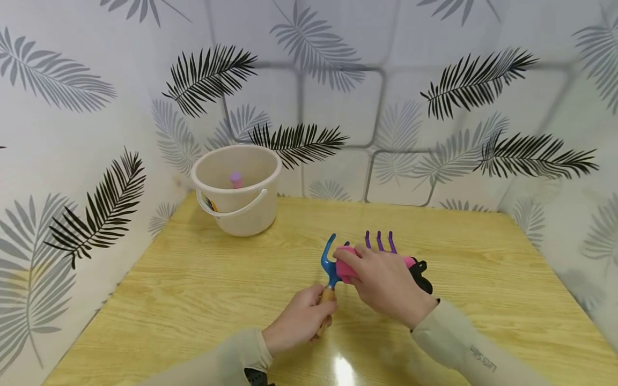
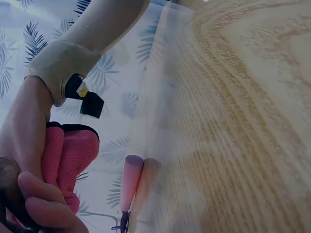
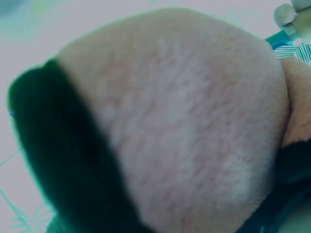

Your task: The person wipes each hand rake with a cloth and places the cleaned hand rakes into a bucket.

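Note:
My left hand (image 1: 304,316) grips the wooden handle (image 1: 328,295) of a small garden hand rake with a blue metal head (image 1: 330,268), its curved prongs pointing away from me. My right hand (image 1: 386,276) holds a fuzzy pink cloth (image 1: 345,265) with black edging against the blue head, covering part of it. That cloth (image 3: 189,116) fills most of the right wrist view. In the left wrist view, the cloth (image 2: 80,150) hangs beside the curled left fingers (image 2: 51,204). Beyond the right hand, purple prongs (image 1: 380,241) of another tool show; its pink handle (image 2: 131,179) lies on the table.
A white bucket (image 1: 247,214) with a carrying handle stands at the back left of the wooden table (image 1: 203,295). Inside it a purple and pink item (image 1: 236,179) shows. Leaf-patterned walls (image 1: 333,102) border the table at the back and sides.

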`<move>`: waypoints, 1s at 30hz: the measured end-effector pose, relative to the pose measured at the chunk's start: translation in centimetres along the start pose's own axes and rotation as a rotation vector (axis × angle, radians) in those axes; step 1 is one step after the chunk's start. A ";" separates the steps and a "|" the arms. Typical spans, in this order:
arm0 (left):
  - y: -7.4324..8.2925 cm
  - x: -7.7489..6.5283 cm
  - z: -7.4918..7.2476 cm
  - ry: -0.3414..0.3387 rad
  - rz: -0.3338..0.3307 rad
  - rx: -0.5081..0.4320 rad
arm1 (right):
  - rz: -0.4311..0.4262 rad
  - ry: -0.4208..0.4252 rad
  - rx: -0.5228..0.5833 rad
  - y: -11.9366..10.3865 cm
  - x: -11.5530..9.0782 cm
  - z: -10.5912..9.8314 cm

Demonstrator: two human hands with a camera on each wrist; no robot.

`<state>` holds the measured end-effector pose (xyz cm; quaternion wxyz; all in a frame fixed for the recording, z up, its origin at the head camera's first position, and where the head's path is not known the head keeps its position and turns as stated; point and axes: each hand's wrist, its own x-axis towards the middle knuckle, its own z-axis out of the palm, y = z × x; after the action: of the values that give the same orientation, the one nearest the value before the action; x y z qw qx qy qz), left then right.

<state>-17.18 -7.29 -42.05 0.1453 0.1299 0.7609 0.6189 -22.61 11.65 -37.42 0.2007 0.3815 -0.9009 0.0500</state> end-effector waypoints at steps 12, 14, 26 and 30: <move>0.0 -0.3 0.2 -0.050 0.016 -0.094 | 0.020 0.063 -0.062 2.0 -0.4 1.3; 0.0 -0.4 0.1 -0.046 0.015 -0.084 | 0.015 0.089 -0.074 2.1 -0.4 1.4; 0.2 -0.2 -0.3 -0.011 0.002 -0.087 | -0.031 0.149 -0.264 1.2 0.9 1.2; 0.4 0.0 -0.5 0.014 -0.010 -0.067 | -0.024 0.116 -0.110 0.2 0.6 1.1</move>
<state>-17.33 -7.63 -41.57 0.1471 0.1168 0.7413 0.6443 -23.51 11.12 -38.18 0.2738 0.3772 -0.8845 0.0198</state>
